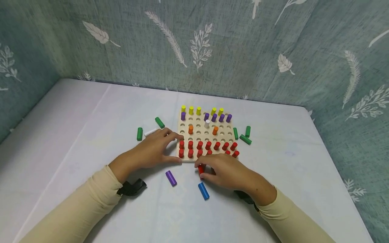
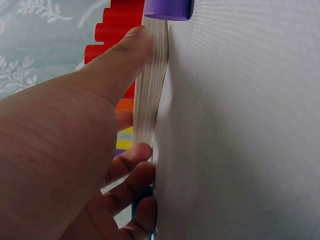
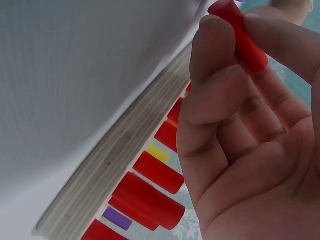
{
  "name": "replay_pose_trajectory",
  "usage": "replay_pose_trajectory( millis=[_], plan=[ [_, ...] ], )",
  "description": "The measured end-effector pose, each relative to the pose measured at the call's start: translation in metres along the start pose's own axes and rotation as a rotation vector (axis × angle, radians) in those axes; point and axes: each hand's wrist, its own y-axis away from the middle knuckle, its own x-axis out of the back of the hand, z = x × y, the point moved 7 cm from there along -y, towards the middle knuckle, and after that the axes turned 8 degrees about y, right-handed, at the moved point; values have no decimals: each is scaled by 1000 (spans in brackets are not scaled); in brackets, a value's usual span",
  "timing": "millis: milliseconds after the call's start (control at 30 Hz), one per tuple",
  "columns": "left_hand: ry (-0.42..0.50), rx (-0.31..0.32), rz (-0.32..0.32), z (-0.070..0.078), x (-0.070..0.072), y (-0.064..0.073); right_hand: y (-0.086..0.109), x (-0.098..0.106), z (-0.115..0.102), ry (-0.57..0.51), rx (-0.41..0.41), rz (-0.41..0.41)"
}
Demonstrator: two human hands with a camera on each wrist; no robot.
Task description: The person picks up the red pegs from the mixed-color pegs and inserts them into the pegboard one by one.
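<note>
A square wooden pegboard (image 1: 194, 134) lies on the table with rows of holes. Red pegs (image 1: 208, 145) stand in its two nearest rows; yellow (image 1: 191, 110), purple (image 1: 214, 117), orange (image 1: 190, 129) and white (image 1: 207, 123) pegs stand farther back. My left hand (image 1: 152, 148) rests at the board's left side. Its thumb (image 2: 120, 57) touches the board's edge, and the index finger reaches the left rim. Just off the near edge, my right hand (image 1: 229, 172) pinches a loose red peg (image 3: 242, 37) between thumb and index finger. That hand hides part of the nearest red row.
A purple peg (image 1: 171, 178) and a blue peg (image 1: 203, 191) lie in front of the board. Green pegs (image 1: 139, 134) and a white peg (image 1: 150, 132) lie at the left, more green pegs (image 1: 245, 139) at the right. A patterned grey-green cloth (image 1: 231, 50) stands behind the table.
</note>
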Motion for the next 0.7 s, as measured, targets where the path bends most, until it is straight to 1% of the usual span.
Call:
replay_pose_trajectory(
  millis=[133,267,400,500,700],
  plan=[
    [-2,3,-2,-1,-2,1,1,2,2,7,15,32],
    [-4,-5,7,-1,-1,0,2,7,3,7,28,77],
    [4,-4,-7,-1,-4,1,4,8,5,-16,10,77],
    [8,1,-14,-2,-6,2,5,9,6,-13,2,82],
    [4,-4,12,-1,-2,2,6,17,10,4,-38,102]
  ],
)
